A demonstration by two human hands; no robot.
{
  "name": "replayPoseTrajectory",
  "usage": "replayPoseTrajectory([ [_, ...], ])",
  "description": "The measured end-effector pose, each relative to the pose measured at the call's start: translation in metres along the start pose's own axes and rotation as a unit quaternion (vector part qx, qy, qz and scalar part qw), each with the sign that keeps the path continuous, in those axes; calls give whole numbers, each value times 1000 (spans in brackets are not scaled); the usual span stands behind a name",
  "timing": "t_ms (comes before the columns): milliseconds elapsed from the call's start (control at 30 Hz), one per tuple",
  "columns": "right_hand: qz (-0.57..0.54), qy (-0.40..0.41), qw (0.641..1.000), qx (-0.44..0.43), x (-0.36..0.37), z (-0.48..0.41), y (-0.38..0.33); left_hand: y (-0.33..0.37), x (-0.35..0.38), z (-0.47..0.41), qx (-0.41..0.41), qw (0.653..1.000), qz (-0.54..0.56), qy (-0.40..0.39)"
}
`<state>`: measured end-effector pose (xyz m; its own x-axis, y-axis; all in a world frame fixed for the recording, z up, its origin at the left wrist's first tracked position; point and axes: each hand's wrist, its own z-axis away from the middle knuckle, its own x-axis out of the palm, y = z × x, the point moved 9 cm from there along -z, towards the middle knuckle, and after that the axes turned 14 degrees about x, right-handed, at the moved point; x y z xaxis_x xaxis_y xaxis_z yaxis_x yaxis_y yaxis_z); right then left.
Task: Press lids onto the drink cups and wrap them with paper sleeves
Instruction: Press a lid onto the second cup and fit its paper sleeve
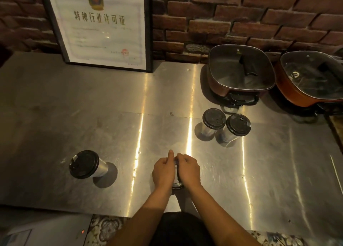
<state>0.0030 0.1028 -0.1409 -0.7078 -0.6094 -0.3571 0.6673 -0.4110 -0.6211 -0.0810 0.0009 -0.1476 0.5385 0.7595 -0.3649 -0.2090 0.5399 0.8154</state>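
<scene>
You have four drink cups upright on the bench [55, 106]. The nearest cup [176, 184] sits under your left hand [164, 171] and right hand [189, 171], both curled over it, so only a sliver of dark rim shows between them. The left cup [85, 165], well apart, wears a black lid over a silvery wall. On your right, the rear cup [214, 118] and the outer cup [238, 124], both black-lidded, stand touching side by side.

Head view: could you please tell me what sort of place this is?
Probably a small food or drink shop's prep counter: a stainless steel worktop, lidded takeaway cups, two electric pots by the brick wall, and a framed licence leaning against it.
</scene>
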Motion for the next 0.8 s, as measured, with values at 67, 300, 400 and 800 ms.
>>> replayPoseTrajectory([
  [67,-6,-1,1000,17,0,-2,6,2,0,-1,12,1000,-9,12],
  [300,81,17,997,11,3,-5,3,4,-4,-2,27,998,-32,42],
  [400,46,18,999,22,2,-4,6,7,-4,0,31,998,-34,43],
  [800,45,-22,998,41,-9,5,9,40,3,-13,66,990,-11,-121],
])
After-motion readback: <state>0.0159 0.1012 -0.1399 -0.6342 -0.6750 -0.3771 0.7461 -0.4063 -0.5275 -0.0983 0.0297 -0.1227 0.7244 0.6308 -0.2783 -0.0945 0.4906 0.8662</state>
